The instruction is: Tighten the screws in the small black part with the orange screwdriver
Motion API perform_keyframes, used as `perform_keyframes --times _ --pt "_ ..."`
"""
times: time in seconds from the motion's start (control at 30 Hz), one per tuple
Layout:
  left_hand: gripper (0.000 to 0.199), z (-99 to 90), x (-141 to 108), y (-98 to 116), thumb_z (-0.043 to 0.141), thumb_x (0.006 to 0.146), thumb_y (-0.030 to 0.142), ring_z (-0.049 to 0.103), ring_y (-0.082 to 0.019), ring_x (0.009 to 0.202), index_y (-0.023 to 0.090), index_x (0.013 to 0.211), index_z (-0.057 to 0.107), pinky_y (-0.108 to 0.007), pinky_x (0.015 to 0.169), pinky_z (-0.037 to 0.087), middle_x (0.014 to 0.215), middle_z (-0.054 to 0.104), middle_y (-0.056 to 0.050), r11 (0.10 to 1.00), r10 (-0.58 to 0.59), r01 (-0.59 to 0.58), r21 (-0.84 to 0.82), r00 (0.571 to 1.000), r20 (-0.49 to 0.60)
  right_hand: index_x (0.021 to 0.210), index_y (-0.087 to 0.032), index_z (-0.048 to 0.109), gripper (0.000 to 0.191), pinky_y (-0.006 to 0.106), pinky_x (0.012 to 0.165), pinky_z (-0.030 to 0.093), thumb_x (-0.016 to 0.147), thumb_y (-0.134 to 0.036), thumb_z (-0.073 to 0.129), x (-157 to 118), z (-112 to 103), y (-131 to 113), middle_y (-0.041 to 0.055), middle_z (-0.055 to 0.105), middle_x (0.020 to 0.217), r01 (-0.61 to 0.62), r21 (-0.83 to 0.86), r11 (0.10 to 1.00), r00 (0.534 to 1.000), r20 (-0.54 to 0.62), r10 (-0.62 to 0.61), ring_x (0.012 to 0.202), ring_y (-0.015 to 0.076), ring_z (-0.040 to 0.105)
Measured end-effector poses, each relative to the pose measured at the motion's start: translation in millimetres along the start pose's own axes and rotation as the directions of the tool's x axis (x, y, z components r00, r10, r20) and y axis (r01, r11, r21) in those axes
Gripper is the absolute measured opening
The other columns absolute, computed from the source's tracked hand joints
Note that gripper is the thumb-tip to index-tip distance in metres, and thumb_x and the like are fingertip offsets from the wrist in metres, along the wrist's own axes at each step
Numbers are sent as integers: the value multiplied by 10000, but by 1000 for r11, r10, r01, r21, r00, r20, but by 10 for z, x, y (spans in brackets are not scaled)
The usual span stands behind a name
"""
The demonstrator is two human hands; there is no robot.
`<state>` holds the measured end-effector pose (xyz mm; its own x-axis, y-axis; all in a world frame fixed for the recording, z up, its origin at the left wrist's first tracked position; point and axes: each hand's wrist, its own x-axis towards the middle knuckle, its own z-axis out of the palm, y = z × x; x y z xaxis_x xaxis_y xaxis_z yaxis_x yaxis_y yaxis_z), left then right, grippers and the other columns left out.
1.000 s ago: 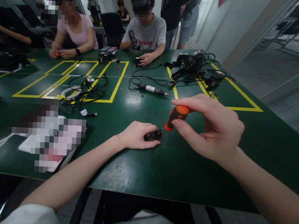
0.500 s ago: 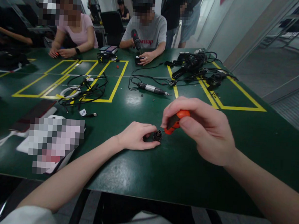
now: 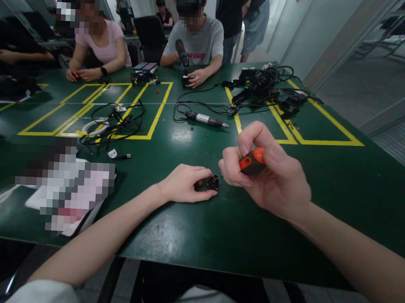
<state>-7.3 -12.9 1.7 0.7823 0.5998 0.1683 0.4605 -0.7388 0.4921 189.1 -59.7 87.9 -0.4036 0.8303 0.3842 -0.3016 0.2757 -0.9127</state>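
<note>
On the table, my left hand [image 3: 187, 183] has its thumb and fingers closed round a small dark round part [image 3: 213, 183] with a short tube standing up from it. Just to the right and raised above the table, my right hand [image 3: 269, 173] grips a screwdriver [image 3: 252, 162] by its stubby orange-and-black handle. The handle's end, with a hole in it, faces me. My fingers hide the shaft and tip.
Beyond my hands lies a pen-shaped electric tool [image 3: 207, 120] with a cord. Coiled cables [image 3: 117, 122] are at left, and a tangle of black cables [image 3: 263, 84] at far right. Phones [image 3: 85, 190] lie at near left. Across the table a person [image 3: 197, 47] holds a drill [image 3: 182, 53].
My right hand has turned with the screwdriver, so its handle end now points toward me and its fingers are curled differently. My left hand and the dark part stay put.
</note>
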Motion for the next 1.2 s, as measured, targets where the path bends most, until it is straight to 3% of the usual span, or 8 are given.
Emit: perform_keyframes --times 0.13,0.3,0.53,0.63,0.77,0.87,1.0,1.2 --pt "328 3 1 5 614 952 508 584 -126 647 192 969 698 -243 621 402 728 623 18 1000 -3 3 -9 1000 11 820 -260 517 400 286 475 370 1004 -611 573 19 -16 24 -37 512 633 29 38 999 1000 7 -29 480 131 409" --pt "326 29 7 -7 624 944 509 566 -119 644 187 959 671 -236 609 382 759 632 16 1000 5 -5 11 1000 2 744 -233 535 521 286 467 291 1078 -603 386 20 -48 29 -62 339 529 33 158 987 994 95 -49 439 121 279" --pt "320 29 12 -6 631 941 501 566 -115 640 185 959 673 -236 604 384 766 635 19 1000 12 -12 7 1000 -3 857 -256 527 303 287 494 309 1007 -515 575 -19 -43 32 -65 440 567 40 184 982 997 62 -52 460 130 329" --pt "317 24 13 -7 629 943 500 579 -114 654 187 972 677 -237 613 394 784 645 18 1000 9 -9 3 1000 -1 787 -233 561 396 300 499 346 1059 -513 494 14 -64 45 -29 478 607 78 165 983 994 65 -90 483 138 394" --pt "316 29 17 -17 645 931 498 550 -103 615 185 888 638 -236 589 374 739 616 30 1000 11 -11 4 1000 -9 703 -217 541 562 300 477 313 1081 -599 379 30 -102 33 -41 378 525 35 190 981 990 130 -60 451 128 326" --pt "310 33 20 -18 650 927 492 545 -102 610 186 883 627 -235 582 367 730 603 35 1000 18 -18 2 1000 -15 758 -222 543 517 292 481 291 1026 -658 476 2 -105 20 -64 365 524 26 194 981 986 155 -57 448 116 292" --pt "312 33 16 -12 649 925 491 539 -99 602 187 867 610 -233 578 366 723 598 38 1000 22 -22 -4 1000 -22 836 -247 494 344 268 486 241 961 -497 694 -29 -69 25 -98 354 543 26 182 983 996 84 -41 462 104 247" --pt "310 32 20 -6 635 942 495 546 -105 609 191 881 622 -242 578 368 729 605 34 1000 25 -25 16 1000 -17 850 -263 469 386 277 472 266 976 -598 613 -24 -44 29 -90 385 542 13 186 983 998 58 -24 453 119 263"
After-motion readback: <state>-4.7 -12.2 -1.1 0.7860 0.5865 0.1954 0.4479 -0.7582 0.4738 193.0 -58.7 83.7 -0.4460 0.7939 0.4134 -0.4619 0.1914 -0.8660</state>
